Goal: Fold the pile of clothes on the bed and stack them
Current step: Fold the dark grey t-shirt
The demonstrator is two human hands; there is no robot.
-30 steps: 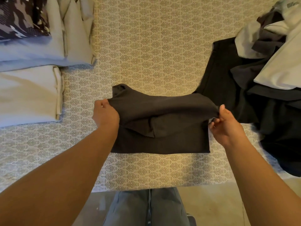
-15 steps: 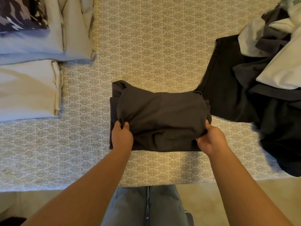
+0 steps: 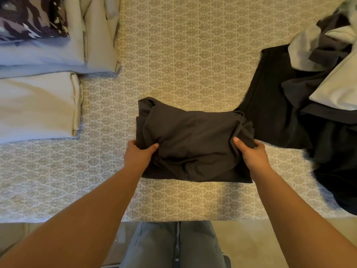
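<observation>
A dark grey garment [image 3: 193, 140], folded into a rough rectangle, lies on the patterned bedspread [image 3: 183, 55] in front of me. My left hand [image 3: 138, 153] grips its left edge, thumb on top and fingers tucked under the fabric. At the right edge, my right hand [image 3: 251, 153] grips it the same way. To the right sits the unfolded pile [image 3: 318, 93] of black, grey and white clothes. Folded cream and pale blue pieces [image 3: 38, 105] are stacked at the left.
A dark camouflage-print item [image 3: 32, 18] lies on the far left stack at the top corner. The bed's near edge runs across the lower part of the view, with my legs in grey trousers [image 3: 173, 246] and the floor below it.
The upper half of the dark garment was brought down toward me and laid over the lower half. Both hands then shifted from the fold's corners to the sides of the bundle.
</observation>
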